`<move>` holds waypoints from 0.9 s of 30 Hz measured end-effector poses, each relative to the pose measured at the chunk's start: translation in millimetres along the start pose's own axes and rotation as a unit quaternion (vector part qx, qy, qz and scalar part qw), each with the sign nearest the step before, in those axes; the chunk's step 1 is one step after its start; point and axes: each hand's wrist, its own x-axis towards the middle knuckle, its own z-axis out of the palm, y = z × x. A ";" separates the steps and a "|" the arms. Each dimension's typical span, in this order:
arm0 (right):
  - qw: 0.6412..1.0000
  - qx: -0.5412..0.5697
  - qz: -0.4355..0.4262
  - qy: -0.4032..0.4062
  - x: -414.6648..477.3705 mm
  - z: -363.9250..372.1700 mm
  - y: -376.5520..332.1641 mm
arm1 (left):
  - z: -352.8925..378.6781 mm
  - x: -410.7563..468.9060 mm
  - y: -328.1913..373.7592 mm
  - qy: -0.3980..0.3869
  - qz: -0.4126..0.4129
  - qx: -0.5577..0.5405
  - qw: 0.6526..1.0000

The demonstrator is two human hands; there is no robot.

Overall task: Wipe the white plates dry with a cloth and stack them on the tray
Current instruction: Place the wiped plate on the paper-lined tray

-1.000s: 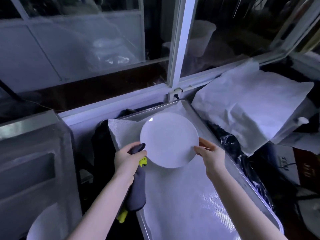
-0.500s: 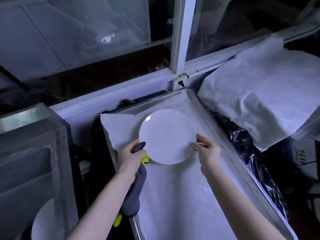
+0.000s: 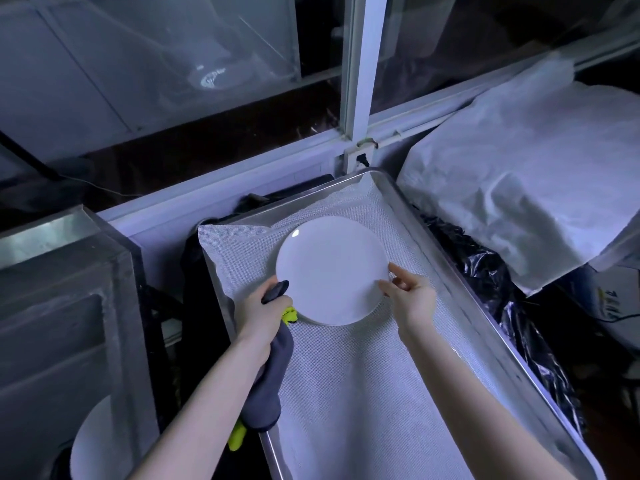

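Observation:
A round white plate (image 3: 330, 270) lies low over the far half of the metal tray (image 3: 446, 258), which is lined with a white mesh mat (image 3: 363, 393). My left hand (image 3: 259, 306) grips a grey and yellow-green cloth (image 3: 268, 382) at the plate's left rim; the cloth hangs down along my forearm. My right hand (image 3: 408, 296) pinches the plate's right rim with thumb on top and fingers beneath. I cannot tell whether the plate touches the mat.
Another white plate (image 3: 91, 441) shows at the bottom left beside a steel unit (image 3: 62, 306). A white sheet (image 3: 519, 181) covers a bulky object right of the tray, with black plastic (image 3: 502, 306) below it. A window frame (image 3: 356, 81) runs behind.
Both hands have lowered the plate toward the tray's mat. The view has tilted down, so the tray fills more of the frame.

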 end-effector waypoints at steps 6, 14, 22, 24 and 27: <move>0.999 -0.035 -0.013 -0.005 -2.4 -1.8 0.2 | -2.9 -3.6 4.4 -0.017 -0.016 -0.016 1.000; 0.989 -0.068 -0.110 -0.077 -60.4 10.4 -39.0 | -36.6 -26.8 16.4 0.035 -0.013 -0.136 0.990; 0.855 -0.136 -0.209 -0.455 -178.8 84.7 -66.3 | -117.1 -82.5 30.4 0.110 0.030 -0.260 0.959; 0.829 -0.173 -0.249 -0.471 -203.7 102.0 -66.9 | -146.0 -96.1 30.0 0.148 0.041 -0.273 0.950; 0.803 -0.181 -0.314 -0.473 -241.0 128.7 -65.2 | -194.6 -113.2 21.9 0.190 0.057 -0.310 0.930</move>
